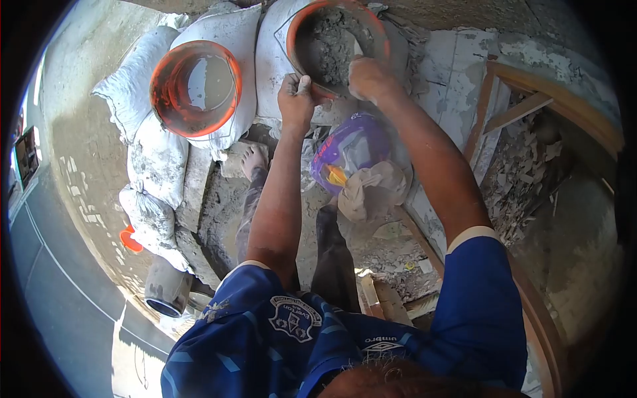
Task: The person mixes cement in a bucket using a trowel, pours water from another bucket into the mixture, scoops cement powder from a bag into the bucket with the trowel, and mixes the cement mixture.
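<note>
An orange bucket [383, 33] with grey wet mortar [325, 50] in it stands at the top of the view. My left hand [296, 101] is closed on its near rim, thumb on top. My right hand [373, 79] is closed round the handle of a trowel, most of which the fist hides. The trowel's pale blade [357, 48] reaches into the mortar. Just below my hands sits a purple plastic bag [355, 142], with a crumpled beige bag [373, 191] against it.
A second orange bucket [159, 86] holding murky water stands to the left among white filled sacks [156, 159]. On the right, a wooden frame [524, 109] borders broken rubble [524, 179]. A dark cylindrical container [167, 288] lies at lower left.
</note>
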A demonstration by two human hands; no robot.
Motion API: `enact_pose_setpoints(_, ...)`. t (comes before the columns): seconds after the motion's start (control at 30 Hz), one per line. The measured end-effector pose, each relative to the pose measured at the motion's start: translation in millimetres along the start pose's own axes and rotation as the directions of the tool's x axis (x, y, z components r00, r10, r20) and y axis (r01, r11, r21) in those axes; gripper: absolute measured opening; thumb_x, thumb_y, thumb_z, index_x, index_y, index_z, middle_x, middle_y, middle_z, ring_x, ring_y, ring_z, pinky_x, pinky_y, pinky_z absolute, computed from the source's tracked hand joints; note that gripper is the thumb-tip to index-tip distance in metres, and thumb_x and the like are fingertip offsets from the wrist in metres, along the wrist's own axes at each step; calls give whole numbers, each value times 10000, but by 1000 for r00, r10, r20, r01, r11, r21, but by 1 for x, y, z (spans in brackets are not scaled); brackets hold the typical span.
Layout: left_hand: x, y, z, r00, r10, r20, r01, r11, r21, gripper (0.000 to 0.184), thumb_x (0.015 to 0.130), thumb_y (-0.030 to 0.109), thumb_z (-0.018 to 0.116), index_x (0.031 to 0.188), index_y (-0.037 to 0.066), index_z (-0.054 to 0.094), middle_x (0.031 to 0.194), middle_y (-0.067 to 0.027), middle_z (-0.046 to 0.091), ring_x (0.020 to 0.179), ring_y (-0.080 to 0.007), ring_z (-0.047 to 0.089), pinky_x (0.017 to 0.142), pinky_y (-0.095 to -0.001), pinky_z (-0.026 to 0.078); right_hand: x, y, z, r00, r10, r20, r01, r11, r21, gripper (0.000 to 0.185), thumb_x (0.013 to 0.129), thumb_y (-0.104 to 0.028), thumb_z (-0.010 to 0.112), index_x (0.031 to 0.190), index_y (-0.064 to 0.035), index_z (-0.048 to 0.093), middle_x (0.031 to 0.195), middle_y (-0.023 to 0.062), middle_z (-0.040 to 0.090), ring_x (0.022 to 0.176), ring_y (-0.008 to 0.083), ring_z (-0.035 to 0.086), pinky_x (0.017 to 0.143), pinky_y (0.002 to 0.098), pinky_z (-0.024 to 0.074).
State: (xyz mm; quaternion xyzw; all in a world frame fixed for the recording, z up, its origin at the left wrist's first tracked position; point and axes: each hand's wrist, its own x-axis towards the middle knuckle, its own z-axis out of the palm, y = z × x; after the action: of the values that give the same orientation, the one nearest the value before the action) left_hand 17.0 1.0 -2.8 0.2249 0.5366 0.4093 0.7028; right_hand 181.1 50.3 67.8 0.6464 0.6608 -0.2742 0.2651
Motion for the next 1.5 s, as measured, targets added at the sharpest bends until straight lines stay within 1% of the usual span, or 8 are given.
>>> enact_pose_setpoints(0.53,0,4,-9,998,-44,-46,45,999,22,189,1024,155,477,966,-15,535,808,-131,657,687,-243,699,624,-324,602,-7,-36,-16,997,66,-41,-71,988,-136,260,859,-143,569,1040,-73,743,1046,167,716,972,312,704,810,407,567)
enact_pose_setpoints(0.77,4,-2,-12,999,-35,9,35,999,-13,185,1026,143,469,989,-24,541,831,-124,666,688,-238,700,621,-322,604,-19,32,-116,995,91,44,-71,939,-337,172,809,-104,630,931,-61,743,980,136,724,936,341,699,770,396,568)
enact_pose_setpoints(0.83,4,0,-12,1000,-23,12,22,1000,8,185,1026,142,470,988,-23,543,830,-123,666,684,-234,698,621,-321,604,17,36,-97,978,-209,-11,180,866,-466,218,774,-51,615,964,-5,710,903,191,709,882,355,701,749,432,562)
enact_pose_setpoints(0.93,3,2,-8,1000,-24,-9,25,999,25,179,1024,140,470,992,-18,546,831,-121,666,675,-224,692,621,-318,604,21,-29,-59,996,-29,-89,3,960,-282,180,788,-59,602,923,-21,715,886,210,704,862,352,705,735,442,564)
enact_pose_setpoints(1.2,-1,2,-14,999,-31,6,31,999,-7,185,1022,148,481,1005,-24,547,839,-127,665,687,-218,693,617,-313,603,-27,7,-107,851,-336,-403,100,858,-504,160,858,-24,509,857,-42,668,840,169,714,828,342,711,711,460,564)
enact_pose_setpoints(1.33,2,-6,-12,1000,-22,-18,23,999,28,197,1025,151,477,1018,-33,546,838,-127,664,679,-220,692,616,-314,604,22,57,-113,803,-585,111,595,793,-130,151,853,-56,529,889,-36,675,840,165,713,808,345,709,703,463,563)
enact_pose_setpoints(1.4,3,-15,-14,999,-17,-33,18,999,48,198,1021,143,486,1005,-43,550,829,-127,660,676,-220,691,611,-319,606,41,59,-30,978,-54,-201,-31,917,-398,139,811,-73,560,841,-42,692,851,179,711,775,342,706,698,436,565)
enact_pose_setpoints(1.5,0,-15,-11,994,-6,-111,9,1000,28,192,1011,129,510,958,-49,557,805,-129,658,671,-218,687,591,-320,607,62,81,-9,963,-152,221,242,850,-468,124,770,-71,571,805,-23,680,835,183,704,717,325,695,631,438,561)
